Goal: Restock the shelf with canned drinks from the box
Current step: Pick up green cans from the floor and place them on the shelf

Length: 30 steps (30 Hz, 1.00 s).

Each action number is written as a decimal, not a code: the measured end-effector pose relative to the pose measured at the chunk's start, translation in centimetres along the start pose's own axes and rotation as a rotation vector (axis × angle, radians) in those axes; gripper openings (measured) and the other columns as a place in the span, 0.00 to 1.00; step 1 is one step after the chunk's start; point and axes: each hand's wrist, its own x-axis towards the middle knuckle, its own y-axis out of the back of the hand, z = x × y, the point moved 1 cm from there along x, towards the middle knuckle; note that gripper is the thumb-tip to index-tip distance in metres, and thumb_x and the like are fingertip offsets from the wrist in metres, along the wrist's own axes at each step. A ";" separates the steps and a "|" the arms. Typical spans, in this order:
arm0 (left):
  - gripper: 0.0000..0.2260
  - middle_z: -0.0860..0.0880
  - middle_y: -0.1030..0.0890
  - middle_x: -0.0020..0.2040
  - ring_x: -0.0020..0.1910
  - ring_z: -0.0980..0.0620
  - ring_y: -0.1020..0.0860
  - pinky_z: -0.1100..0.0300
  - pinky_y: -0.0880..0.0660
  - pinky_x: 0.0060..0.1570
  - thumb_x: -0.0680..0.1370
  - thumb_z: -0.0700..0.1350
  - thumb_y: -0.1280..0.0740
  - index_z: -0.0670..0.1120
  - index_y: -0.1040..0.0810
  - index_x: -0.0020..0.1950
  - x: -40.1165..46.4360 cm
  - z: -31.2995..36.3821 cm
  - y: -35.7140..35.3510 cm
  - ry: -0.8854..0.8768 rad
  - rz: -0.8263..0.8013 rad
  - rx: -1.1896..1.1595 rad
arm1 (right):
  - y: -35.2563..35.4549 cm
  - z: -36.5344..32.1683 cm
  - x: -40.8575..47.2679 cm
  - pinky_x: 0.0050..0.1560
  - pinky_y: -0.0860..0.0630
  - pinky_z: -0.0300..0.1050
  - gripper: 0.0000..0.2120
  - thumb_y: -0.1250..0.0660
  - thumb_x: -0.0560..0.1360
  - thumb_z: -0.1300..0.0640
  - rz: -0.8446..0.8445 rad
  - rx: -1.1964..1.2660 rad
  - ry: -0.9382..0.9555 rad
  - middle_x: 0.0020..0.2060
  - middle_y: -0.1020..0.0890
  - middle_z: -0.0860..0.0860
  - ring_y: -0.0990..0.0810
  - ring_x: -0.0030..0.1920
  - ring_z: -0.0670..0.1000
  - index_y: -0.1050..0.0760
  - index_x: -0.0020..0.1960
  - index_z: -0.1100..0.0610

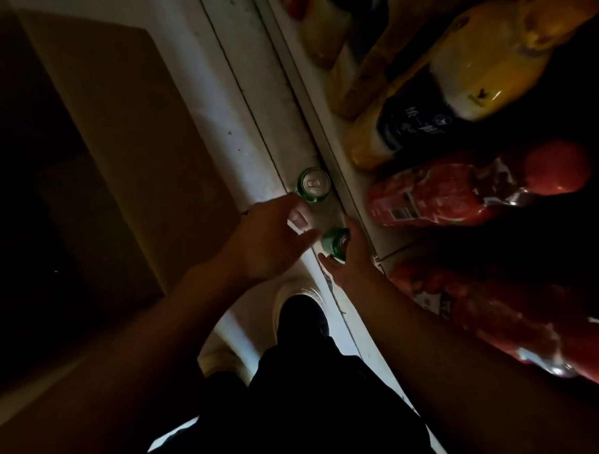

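Note:
Two green cans stand on the pale floor beside the shelf's base. The farther green can (313,185) stands upright with its silver top showing. My left hand (274,238) hovers just beside it, fingers spread and relaxed, holding nothing. The nearer green can (334,243) is gripped by my right hand (350,259), thumb on one side and fingers on the other. An open cardboard box (118,138) lies to the left; its inside is dark and its contents cannot be seen.
The shelf's lowest level (307,101) on the right carries large bottles: yellow-orange ones (482,67) at the top, shrink-wrapped red ones (460,197) below. My shoe (299,315) and dark trouser leg stand on the floor under my arms. The scene is dim.

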 end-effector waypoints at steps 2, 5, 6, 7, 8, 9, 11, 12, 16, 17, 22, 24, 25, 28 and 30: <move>0.10 0.55 0.20 0.47 0.42 0.62 0.22 0.66 0.26 0.43 0.76 0.49 0.29 0.49 0.22 0.56 1.3 -0.1 0.6 -0.008 0.017 0.000 | -0.2 0.0 1.1 0.64 0.25 0.56 0.30 0.31 0.74 0.42 0.028 0.071 -0.007 0.68 0.32 0.52 0.28 0.64 0.56 0.35 0.73 0.48; 0.11 0.53 0.18 0.47 0.43 0.60 0.21 0.63 0.25 0.45 0.76 0.48 0.28 0.48 0.21 0.56 2.7 -0.7 0.9 -0.012 0.056 -0.020 | -0.4 -0.1 1.9 0.64 0.24 0.55 0.25 0.31 0.75 0.48 0.077 0.142 0.064 0.62 0.29 0.54 0.25 0.51 0.54 0.31 0.70 0.52; 0.10 0.53 0.18 0.47 0.43 0.59 0.21 0.62 0.24 0.46 0.76 0.48 0.28 0.48 0.21 0.56 2.9 -0.9 0.9 -0.003 0.059 -0.027 | -0.4 -0.1 1.9 0.63 0.23 0.55 0.24 0.31 0.76 0.49 0.066 0.153 0.059 0.62 0.29 0.54 0.25 0.51 0.54 0.30 0.69 0.52; 0.10 0.53 0.18 0.47 0.44 0.59 0.21 0.62 0.24 0.47 0.76 0.48 0.28 0.48 0.21 0.56 3.0 -1.2 0.7 0.003 0.058 -0.029 | -0.4 -0.1 1.6 0.61 0.22 0.54 0.22 0.32 0.76 0.51 0.076 0.078 0.083 0.62 0.28 0.54 0.25 0.54 0.55 0.30 0.69 0.53; 0.10 0.53 0.18 0.46 0.43 0.59 0.20 0.62 0.24 0.46 0.76 0.49 0.28 0.48 0.21 0.55 3.0 -1.5 0.5 0.002 0.056 -0.024 | -0.4 0.0 1.6 0.60 0.22 0.53 0.21 0.32 0.76 0.54 0.087 0.050 0.087 0.62 0.28 0.55 0.25 0.57 0.55 0.29 0.68 0.54; 0.10 0.53 0.18 0.46 0.41 0.60 0.21 0.63 0.25 0.44 0.76 0.49 0.28 0.48 0.21 0.55 2.9 -1.6 0.4 0.001 0.055 -0.018 | -0.2 0.1 1.2 0.59 0.21 0.51 0.20 0.31 0.75 0.56 0.088 -0.009 0.131 0.61 0.27 0.54 0.26 0.59 0.55 0.29 0.65 0.55; 0.09 0.54 0.18 0.45 0.40 0.63 0.22 0.65 0.28 0.41 0.76 0.49 0.28 0.49 0.21 0.54 2.5 -1.6 0.0 -0.002 0.049 -0.008 | 0.0 0.4 0.8 0.57 0.22 0.43 0.19 0.29 0.74 0.65 -0.053 0.036 0.130 0.55 0.27 0.49 0.25 0.57 0.51 0.31 0.61 0.57; 0.09 0.55 0.18 0.45 0.39 0.63 0.22 0.66 0.28 0.41 0.75 0.49 0.28 0.50 0.22 0.53 2.0 -1.5 0.0 0.002 0.043 -0.005 | 0.4 0.5 1.0 0.53 0.22 0.38 0.21 0.29 0.74 0.69 -0.097 0.069 0.064 0.53 0.27 0.50 0.24 0.52 0.49 0.32 0.62 0.59; 0.11 0.51 0.19 0.43 0.40 0.54 0.19 0.57 0.21 0.46 0.72 0.47 0.25 0.51 0.22 0.50 -1.3 -0.9 0.2 0.033 0.066 -0.089 | 1.1 -0.3 -5.4 0.40 0.24 0.29 0.17 0.38 0.78 0.74 -0.140 0.021 0.052 0.53 0.30 0.58 0.23 0.40 0.44 0.37 0.62 0.59; 0.13 0.50 0.19 0.44 0.42 0.52 0.19 0.54 0.21 0.47 0.70 0.49 0.25 0.50 0.23 0.51 -2.4 -0.6 0.4 0.029 0.063 -0.096 | 1.2 -0.6 -7.3 0.39 0.23 0.29 0.15 0.39 0.79 0.73 -0.135 -0.007 0.079 0.51 0.29 0.57 0.21 0.39 0.43 0.37 0.60 0.59; 0.33 0.43 0.22 0.61 0.59 0.47 0.23 0.57 0.27 0.59 0.64 0.51 0.25 0.43 0.26 0.66 -8.3 4.1 2.5 -0.023 0.011 0.101 | 0.9 -0.2 -16.6 0.51 0.19 0.46 0.07 0.30 0.74 0.65 -0.151 -0.032 0.150 0.47 0.24 0.54 0.22 0.48 0.52 0.26 0.45 0.56; 0.39 0.41 0.27 0.67 0.67 0.44 0.28 0.51 0.31 0.68 0.62 0.49 0.24 0.41 0.31 0.72 -11.1 8.0 4.4 -0.093 -0.019 0.176 | 1.1 -0.5 -21.8 0.55 0.20 0.49 0.11 0.25 0.69 0.61 -0.172 -0.098 0.163 0.49 0.22 0.54 0.21 0.52 0.54 0.24 0.46 0.54; 0.41 0.40 0.28 0.69 0.68 0.43 0.30 0.50 0.33 0.69 0.62 0.47 0.22 0.41 0.32 0.73 -12.5 9.9 5.3 -0.126 -0.044 0.223 | 1.3 -0.8 -24.6 0.59 0.21 0.53 0.17 0.22 0.65 0.58 -0.227 -0.098 0.152 0.52 0.21 0.54 0.20 0.54 0.55 0.24 0.50 0.54; 0.38 0.41 0.27 0.68 0.67 0.42 0.28 0.49 0.30 0.67 0.63 0.55 0.29 0.44 0.29 0.71 -15.9 15.4 7.9 -0.268 -0.124 0.361 | 1.5 -2.3 -33.0 0.56 0.19 0.57 0.18 0.27 0.69 0.57 -0.343 0.068 -0.088 0.56 0.22 0.61 0.21 0.58 0.60 0.23 0.57 0.62; 0.33 0.45 0.22 0.60 0.59 0.46 0.23 0.55 0.26 0.58 0.62 0.59 0.33 0.46 0.25 0.65 -19.3 20.4 10.0 -0.321 -0.207 0.385 | 1.7 -3.8 -40.0 0.41 0.16 0.53 0.20 0.29 0.71 0.54 -0.345 0.009 -0.141 0.57 0.21 0.62 0.21 0.59 0.63 0.22 0.60 0.61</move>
